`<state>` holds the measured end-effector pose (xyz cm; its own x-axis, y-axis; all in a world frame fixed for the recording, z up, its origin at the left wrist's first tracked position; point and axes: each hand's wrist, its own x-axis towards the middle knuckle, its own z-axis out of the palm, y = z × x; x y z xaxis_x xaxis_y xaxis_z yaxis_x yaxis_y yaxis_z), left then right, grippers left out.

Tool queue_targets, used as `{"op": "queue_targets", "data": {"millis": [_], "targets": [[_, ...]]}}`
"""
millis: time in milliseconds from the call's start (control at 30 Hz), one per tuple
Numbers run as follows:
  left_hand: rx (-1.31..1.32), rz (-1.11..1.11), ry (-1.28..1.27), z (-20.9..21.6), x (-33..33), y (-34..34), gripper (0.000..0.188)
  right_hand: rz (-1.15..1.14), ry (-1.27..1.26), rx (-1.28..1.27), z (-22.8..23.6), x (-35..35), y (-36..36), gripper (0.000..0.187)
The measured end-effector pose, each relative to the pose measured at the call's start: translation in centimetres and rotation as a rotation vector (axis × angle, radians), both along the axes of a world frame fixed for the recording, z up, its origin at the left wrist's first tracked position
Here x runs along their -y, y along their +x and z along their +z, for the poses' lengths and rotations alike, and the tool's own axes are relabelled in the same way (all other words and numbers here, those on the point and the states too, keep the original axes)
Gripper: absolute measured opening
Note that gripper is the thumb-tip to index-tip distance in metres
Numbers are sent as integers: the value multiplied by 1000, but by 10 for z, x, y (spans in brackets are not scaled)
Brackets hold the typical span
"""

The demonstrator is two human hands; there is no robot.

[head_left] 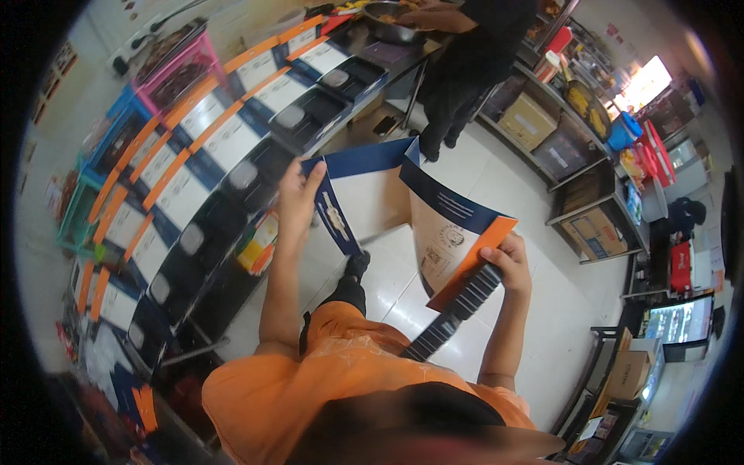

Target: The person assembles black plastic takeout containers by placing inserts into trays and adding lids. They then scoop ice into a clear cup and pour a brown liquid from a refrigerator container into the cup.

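Navy, white and orange cardboard sleeve [452,232], unfolded in midair
I see the left grip [296,190] pinching its navy end and the right grip [509,267] pinching its orange edge, above the tiled floor [562,232]; black trays [266,157] run along the left, and a co-worker [453,85] in dark clothes stands beyond.

Space right, carton [438,232] blocking middle, boxes [226,146] left
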<state>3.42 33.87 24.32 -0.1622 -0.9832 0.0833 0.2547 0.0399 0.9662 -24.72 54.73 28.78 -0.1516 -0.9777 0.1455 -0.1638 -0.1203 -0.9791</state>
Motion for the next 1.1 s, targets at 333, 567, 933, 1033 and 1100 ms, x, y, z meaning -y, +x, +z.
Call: {"op": "queue_targets", "data": {"millis": [333,567,933,1033,1100], "targets": [[-32,-657,-124,22,220,-121,41,216,18,152,16,187,-144,27],[29,-812,209,-40,261,-287,50,134,99,533,-47,296,-193,43],[891,-145,-140,-61,343,-255,50,145,359,183,-70,399,-384,26],[739,-174,10,-45,329,-250,52,271,407,222,-67,448,-401,27],[751,-139,-172,-35,320,-243,57,363,420,238,-63,481,-403,28]]}}
